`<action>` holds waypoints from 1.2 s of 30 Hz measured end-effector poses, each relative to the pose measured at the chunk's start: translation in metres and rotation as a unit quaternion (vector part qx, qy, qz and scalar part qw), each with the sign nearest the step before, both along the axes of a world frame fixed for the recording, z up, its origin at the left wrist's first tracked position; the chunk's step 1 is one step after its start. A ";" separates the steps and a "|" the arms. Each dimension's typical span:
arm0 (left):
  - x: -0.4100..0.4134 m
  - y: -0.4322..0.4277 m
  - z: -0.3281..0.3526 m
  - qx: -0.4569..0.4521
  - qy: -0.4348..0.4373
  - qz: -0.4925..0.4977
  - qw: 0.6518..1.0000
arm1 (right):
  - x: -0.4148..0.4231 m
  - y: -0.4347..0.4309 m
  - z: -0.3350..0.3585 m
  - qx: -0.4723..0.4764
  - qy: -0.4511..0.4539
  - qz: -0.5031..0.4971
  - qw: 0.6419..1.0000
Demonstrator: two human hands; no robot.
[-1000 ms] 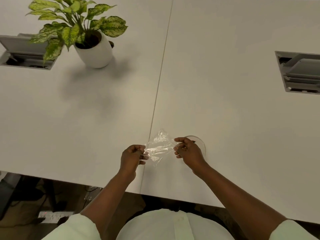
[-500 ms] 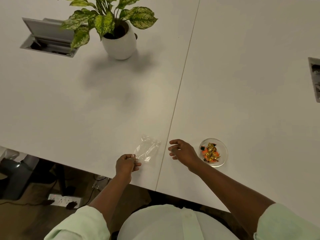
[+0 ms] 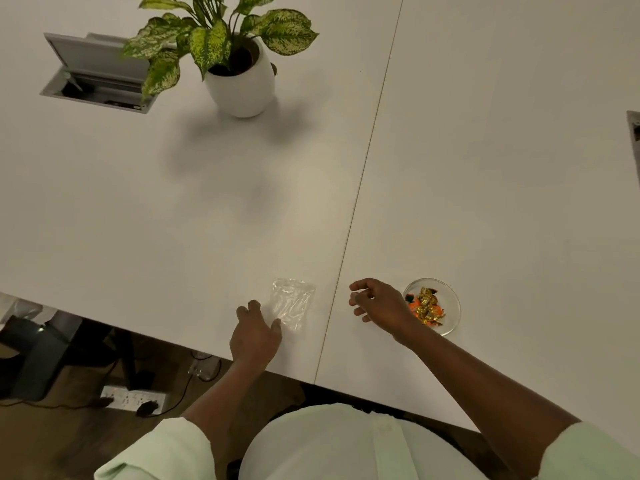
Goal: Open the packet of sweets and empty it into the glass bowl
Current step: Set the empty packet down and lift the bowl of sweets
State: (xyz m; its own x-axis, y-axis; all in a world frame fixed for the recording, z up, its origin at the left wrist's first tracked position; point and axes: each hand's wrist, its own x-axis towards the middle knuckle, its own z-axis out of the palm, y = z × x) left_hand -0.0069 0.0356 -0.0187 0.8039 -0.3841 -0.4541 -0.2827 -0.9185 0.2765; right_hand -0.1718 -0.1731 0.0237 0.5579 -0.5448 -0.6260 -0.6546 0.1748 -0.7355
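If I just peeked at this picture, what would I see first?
Probably the small glass bowl near the table's front edge, with shiny gold and orange sweets in it, next to the right hand. Then the big leafy plant in its white pot at the back. Last, the see-through packet, lying flat and looking empty, by the left hand.
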 end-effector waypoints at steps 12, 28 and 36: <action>-0.066 -0.098 0.018 -0.163 0.010 -0.156 0.974 | -0.092 -0.081 0.017 -0.216 0.045 -0.087 0.971; -0.148 -0.179 0.016 -0.089 0.272 -0.169 0.943 | -0.157 -0.071 -0.024 -0.034 0.114 -0.037 0.992; -0.148 -0.195 0.025 -0.078 0.335 -0.107 0.933 | -0.150 -0.078 -0.027 -0.008 0.098 -0.070 0.993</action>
